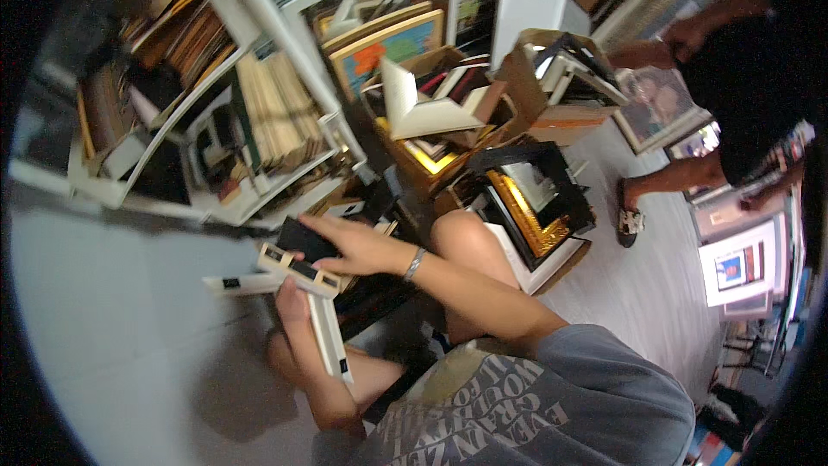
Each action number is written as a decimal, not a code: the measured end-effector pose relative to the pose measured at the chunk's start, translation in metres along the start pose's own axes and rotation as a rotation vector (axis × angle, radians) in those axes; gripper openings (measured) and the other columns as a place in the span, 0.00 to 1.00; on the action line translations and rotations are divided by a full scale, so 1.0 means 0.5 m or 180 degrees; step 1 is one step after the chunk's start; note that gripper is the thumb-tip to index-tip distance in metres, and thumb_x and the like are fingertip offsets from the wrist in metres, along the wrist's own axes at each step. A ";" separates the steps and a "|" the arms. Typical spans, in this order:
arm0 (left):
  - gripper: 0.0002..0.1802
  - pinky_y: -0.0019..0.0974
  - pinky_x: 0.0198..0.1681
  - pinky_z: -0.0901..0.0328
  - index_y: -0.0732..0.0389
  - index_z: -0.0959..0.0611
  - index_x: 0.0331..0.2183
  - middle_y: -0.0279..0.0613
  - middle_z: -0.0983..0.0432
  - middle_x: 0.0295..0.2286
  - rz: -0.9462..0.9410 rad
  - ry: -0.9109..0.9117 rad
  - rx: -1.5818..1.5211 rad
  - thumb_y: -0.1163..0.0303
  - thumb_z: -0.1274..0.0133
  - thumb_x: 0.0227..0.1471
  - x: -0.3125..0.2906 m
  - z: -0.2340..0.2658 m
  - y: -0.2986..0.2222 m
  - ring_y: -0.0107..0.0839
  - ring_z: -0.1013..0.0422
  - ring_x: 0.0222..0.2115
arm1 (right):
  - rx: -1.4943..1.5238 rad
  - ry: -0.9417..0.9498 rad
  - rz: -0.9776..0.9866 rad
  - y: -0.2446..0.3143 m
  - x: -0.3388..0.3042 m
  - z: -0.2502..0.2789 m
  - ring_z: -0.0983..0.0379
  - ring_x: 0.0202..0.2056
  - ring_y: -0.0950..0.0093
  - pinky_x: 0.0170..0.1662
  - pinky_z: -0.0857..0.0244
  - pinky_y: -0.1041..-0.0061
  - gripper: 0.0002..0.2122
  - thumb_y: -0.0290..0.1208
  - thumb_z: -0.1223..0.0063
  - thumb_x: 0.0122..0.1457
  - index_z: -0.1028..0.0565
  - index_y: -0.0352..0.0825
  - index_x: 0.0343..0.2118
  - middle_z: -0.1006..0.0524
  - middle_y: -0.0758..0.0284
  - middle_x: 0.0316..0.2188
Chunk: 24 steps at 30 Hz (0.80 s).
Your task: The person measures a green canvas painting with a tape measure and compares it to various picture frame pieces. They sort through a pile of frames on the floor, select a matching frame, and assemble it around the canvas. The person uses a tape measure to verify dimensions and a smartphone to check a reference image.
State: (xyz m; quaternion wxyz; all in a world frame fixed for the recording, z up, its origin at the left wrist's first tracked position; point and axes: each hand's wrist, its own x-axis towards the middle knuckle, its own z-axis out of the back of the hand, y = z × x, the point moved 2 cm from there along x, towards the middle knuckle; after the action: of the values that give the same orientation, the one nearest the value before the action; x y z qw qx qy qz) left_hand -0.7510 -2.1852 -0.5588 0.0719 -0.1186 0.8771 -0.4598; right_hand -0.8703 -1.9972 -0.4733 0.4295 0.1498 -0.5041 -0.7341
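My left hand [293,304] is closed around a white L-shaped picture-frame corner [328,332], whose arms carry small black patches. Just above it, my right hand [355,246] grips a second frame corner [297,271], with a cream edge and black strips. A dark flat piece [304,238] lies under its fingertips; whether it belongs to the same corner I cannot tell. The two corners overlap, and some fingers are hidden behind them. My bent knee [466,242] is beside my right forearm.
Cardboard boxes [517,78] of frame corners stand ahead, some black, white and gold [522,207]. A white rack [172,134] holds stacked boards at the left. Framed pictures [733,267] lean at the right. Another person's leg [677,174] is on the floor nearby.
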 end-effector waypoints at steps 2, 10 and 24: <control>0.34 0.43 0.54 0.37 0.59 0.37 0.55 0.46 0.31 0.45 -0.0023 -0.0004 -0.0051 0.61 0.41 0.51 0.001 -0.011 -0.003 0.37 0.34 0.48 | 0.0073 -0.0084 0.0051 0.004 0.005 0.005 0.31 0.49 0.52 0.54 0.38 0.64 0.37 0.39 0.41 0.53 0.44 0.27 0.61 0.30 0.46 0.47; 0.31 0.42 0.48 0.30 0.62 0.34 0.54 0.48 0.29 0.46 0.0052 0.0110 -0.0434 0.65 0.41 0.50 0.008 -0.062 -0.020 0.37 0.28 0.43 | 0.0282 -0.0243 -0.0242 0.004 0.010 0.008 0.33 0.55 0.56 0.58 0.41 0.67 0.34 0.38 0.41 0.53 0.40 0.24 0.59 0.31 0.45 0.52; 0.24 0.31 0.43 0.34 0.60 0.26 0.47 0.33 0.28 0.38 0.0178 -0.0782 -0.0132 0.70 0.37 0.48 0.012 -0.096 -0.029 0.26 0.30 0.40 | 0.1068 -0.0372 -0.0504 0.004 0.000 -0.049 0.29 0.45 0.68 0.50 0.36 0.70 0.29 0.32 0.43 0.54 0.39 0.31 0.57 0.26 0.55 0.44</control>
State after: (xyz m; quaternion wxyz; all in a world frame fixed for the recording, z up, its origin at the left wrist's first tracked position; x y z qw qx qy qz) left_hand -0.7658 -2.1570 -0.5198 0.1892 -0.1510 0.8740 -0.4213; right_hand -0.8533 -2.0125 -0.4826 0.3094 0.2156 -0.6302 -0.6787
